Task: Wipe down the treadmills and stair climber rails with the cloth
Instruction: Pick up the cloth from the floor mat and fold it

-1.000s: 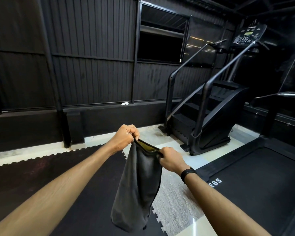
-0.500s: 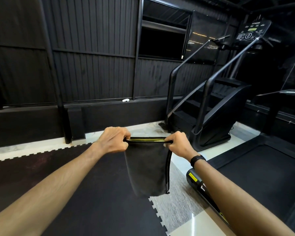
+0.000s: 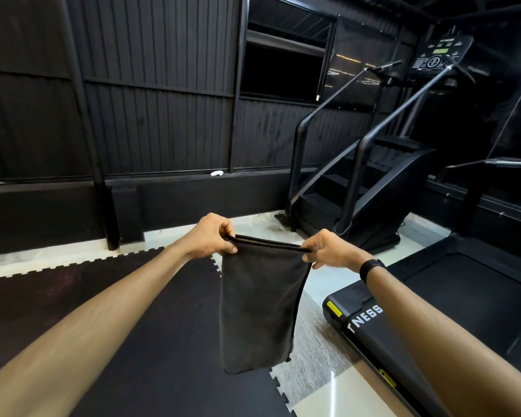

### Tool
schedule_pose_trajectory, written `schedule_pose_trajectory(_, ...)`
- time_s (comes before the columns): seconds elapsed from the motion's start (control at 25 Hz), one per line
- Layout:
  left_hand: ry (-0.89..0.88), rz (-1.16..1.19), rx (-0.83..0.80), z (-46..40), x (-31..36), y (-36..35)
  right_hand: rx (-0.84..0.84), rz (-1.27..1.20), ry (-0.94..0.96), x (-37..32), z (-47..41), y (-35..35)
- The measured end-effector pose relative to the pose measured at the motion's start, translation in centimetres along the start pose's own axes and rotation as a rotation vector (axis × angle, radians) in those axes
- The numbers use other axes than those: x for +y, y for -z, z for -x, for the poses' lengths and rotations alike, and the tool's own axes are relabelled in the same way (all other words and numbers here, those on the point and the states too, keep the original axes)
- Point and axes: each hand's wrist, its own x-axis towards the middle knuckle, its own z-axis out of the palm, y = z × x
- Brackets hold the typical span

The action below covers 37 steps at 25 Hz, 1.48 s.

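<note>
Cloth [image 3: 259, 308] now hangs folded flat and stretched, left hand [image 3: 211, 239] and right hand [image 3: 328, 251] each pinching a top corner; ready for the stair climber rails [image 3: 373, 130], I'd guess.

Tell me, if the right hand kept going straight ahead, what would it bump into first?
Probably the stair climber. The right hand pinches the cloth and reaches forward over bare floor, with that machine's base and near rail beyond. Depth is hard to judge here.

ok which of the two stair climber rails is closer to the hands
The right-hand rail, rising from the base just behind the right hand; the other rail stands farther back, nearer the wall.
</note>
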Motion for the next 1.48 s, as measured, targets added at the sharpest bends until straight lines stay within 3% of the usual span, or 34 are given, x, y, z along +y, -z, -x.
schedule_pose_trajectory(0.08, -0.015, 0.106, 0.041, 0.0, 0.5, 0.1, -0.033, -0.116, -0.005, -0.1, 0.4, 0.4)
schedule_pose_trajectory(0.2, -0.067, 0.048, 0.188, -0.6, 1.5, 0.9, 0.2, -0.145, 0.051, -1.0, -0.1, 1.2)
schedule_pose_trajectory(0.24, -0.09, -0.074, 0.163, -0.7, 1.6, 1.1, 0.199, -0.097, 0.058, -1.3, -0.3, 1.1)
schedule_pose_trajectory(0.32, -0.104, -0.26, 0.058, -0.3, 1.4, 0.8, 0.042, -0.03, 0.023, -1.5, -0.3, 0.5)
schedule_pose_trajectory(0.44, -0.045, -0.206, -0.014, 0.5, 1.1, 0.7, -0.055, -0.097, -0.041, -0.9, 0.2, -0.6)
schedule_pose_trajectory(0.6, 0.013, -0.129, -0.293, 0.9, 3.6, 2.9, -0.178, -0.116, -0.061, -2.6, 0.8, 0.9)
schedule_pose_trajectory(0.64, -0.049, -0.063, -0.249, 0.5, 4.8, 4.1, -0.128, -0.173, -0.015, -3.6, 0.6, 2.2)
schedule_pose_trajectory(0.72, -0.185, 0.239, 0.074, -0.8, 7.3, 6.9, 0.14, -0.509, 0.128, -5.7, -0.4, 5.4)
schedule_pose_trajectory(0.8, -0.166, 0.565, 0.317, -1.8, 8.3, 8.7, 0.333, -0.903, 0.213, -6.9, -1.4, 7.4)
schedule_pose_trajectory(0.88, -0.017, 0.5, 0.174, -1.5, 7.2, 7.5, 0.23, -0.828, 0.1, -6.6, -1.9, 5.4)
schedule_pose_trajectory(0.96, 0.214, 0.419, -0.051, 0.4, 3.0, 3.1, -0.008, -0.665, -0.049, -4.8, -1.3, -0.2)
schedule_pose_trajectory(1.04, 0.372, 0.468, -0.009, 2.1, -0.4, -0.6, -0.06, -0.686, -0.116, -2.8, -0.8, -5.1)
schedule_pose_trajectory(1.12, 0.455, 0.531, 0.109, 2.4, -2.6, -1.9, 0.105, -0.798, -0.254, -1.7, -1.0, -7.1)
schedule_pose_trajectory(1.2, 0.5, 0.552, 0.118, 2.2, -2.8, -1.3, 0.267, -0.848, -0.336, -1.7, -1.4, -7.2)
schedule_pose_trajectory(1.48, 0.351, 0.583, 0.301, 1.4, -0.6, -0.3, 0.492, -0.776, -0.141, -2.5, -0.9, -5.0)
